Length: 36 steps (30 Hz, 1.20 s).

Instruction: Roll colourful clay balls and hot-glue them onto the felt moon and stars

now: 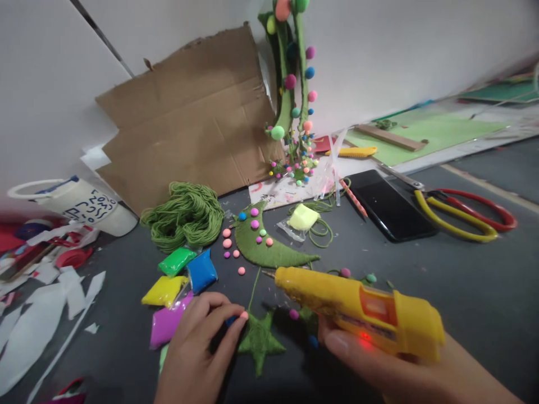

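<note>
Between the thumb and fingertips of my left hand (pixel 197 348) is a small pink ball (pixel 244 316), at the upper left point of a green yarn-wrapped star (pixel 261 339). My right hand (pixel 370 365) grips a yellow hot glue gun (pixel 337 289), its nozzle pointing left and a red light glowing on its side. Beyond the nozzle lies a green crescent moon (pixel 269 252) with several coloured balls on it. A thin green string links the star upward to the moon. Several loose pink and purple balls (pixel 227 243) lie left of the moon.
Green yarn (pixel 185 216) and several clay packets (pixel 202 269) lie left, near a white mug (pixel 92 207) and paper scraps (pixel 42 325). Cardboard (pixel 189 112) leans behind, beside a finished-looking hanging decoration (pixel 286 106). A phone (pixel 387 205) and scissors (pixel 458 210) lie right.
</note>
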Tool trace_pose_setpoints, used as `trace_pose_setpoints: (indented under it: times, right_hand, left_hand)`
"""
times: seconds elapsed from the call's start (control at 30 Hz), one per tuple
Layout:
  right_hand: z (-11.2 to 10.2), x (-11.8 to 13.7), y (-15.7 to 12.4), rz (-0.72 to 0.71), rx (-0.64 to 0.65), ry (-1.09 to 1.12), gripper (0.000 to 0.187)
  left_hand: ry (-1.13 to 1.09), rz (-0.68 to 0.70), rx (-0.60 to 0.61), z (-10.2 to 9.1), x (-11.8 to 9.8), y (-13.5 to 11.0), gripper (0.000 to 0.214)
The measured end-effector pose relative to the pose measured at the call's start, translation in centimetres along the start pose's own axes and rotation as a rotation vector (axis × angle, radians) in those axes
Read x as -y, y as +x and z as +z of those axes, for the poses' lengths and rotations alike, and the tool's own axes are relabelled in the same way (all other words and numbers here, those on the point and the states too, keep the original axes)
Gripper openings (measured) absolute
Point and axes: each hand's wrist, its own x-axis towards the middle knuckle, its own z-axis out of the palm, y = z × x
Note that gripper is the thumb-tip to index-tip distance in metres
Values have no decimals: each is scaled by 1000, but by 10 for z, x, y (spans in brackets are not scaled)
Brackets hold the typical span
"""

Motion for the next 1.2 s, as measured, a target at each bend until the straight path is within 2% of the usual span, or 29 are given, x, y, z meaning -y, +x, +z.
trace_pose_setpoints:
  times: [0.17, 0.3, 0.47, 0.67, 0.87, 1.2]
  right_hand:
    - [0, 2, -4, 104, 0, 59, 35]
    - [1, -3, -4, 124, -8, 74, 36]
    - [0, -7, -1, 95, 62, 153, 36]
    - [8, -5, -1, 99, -41, 313, 35]
    - [11, -4, -2, 99, -56, 348, 33]
    - [9, -3, -3, 91, -25, 353, 36]
  left_hand:
    - [28, 23, -7, 2, -1, 0, 6]
    - [175, 156, 0, 4, 7, -3, 7]
    - [336, 412, -3, 7, 21, -4, 12]
    - [442, 561, -19, 10, 23, -5, 11]
    - [497, 626, -21, 13, 22, -6, 15]
    - [493, 627, -76, 18, 17, -5, 8]
